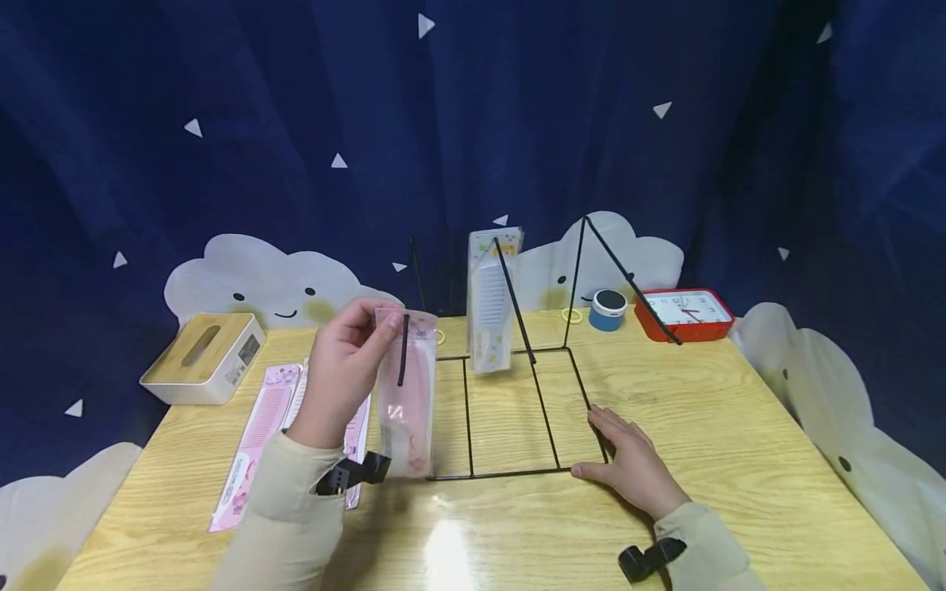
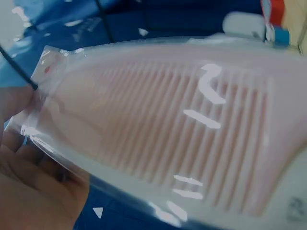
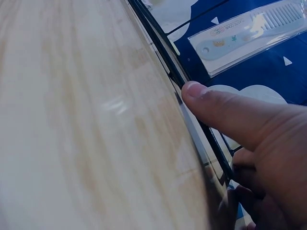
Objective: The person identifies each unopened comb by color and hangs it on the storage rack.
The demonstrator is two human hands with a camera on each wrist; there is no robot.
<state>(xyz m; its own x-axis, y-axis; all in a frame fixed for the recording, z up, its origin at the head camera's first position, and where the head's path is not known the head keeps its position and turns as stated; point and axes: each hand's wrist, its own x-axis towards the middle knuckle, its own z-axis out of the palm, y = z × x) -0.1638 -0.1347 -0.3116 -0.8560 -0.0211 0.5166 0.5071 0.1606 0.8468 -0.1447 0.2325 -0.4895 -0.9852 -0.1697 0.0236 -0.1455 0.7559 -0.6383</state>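
- Left hand [image 1: 342,373] pinches a packaged pink comb [image 1: 406,392] by its top, raised above the tabletop [image 1: 739,460] at a black wire rack [image 1: 517,410].
- Right hand [image 1: 628,460], fingers relaxed, presses the rack's base.
- White comb [image 1: 490,302] hangs on the rack.
- Tissue box [image 1: 203,357] far left; clock [image 1: 685,312] behind.

The head camera looks forward and down over the whole table [image 1: 739,427] toward the blue curtain. The left wrist camera sits very close against the pink packaged comb [image 2: 192,129], also seen from the head. The right wrist camera skims low along the tabletop beside the black wire rack [image 3: 192,103], shared with the head view.
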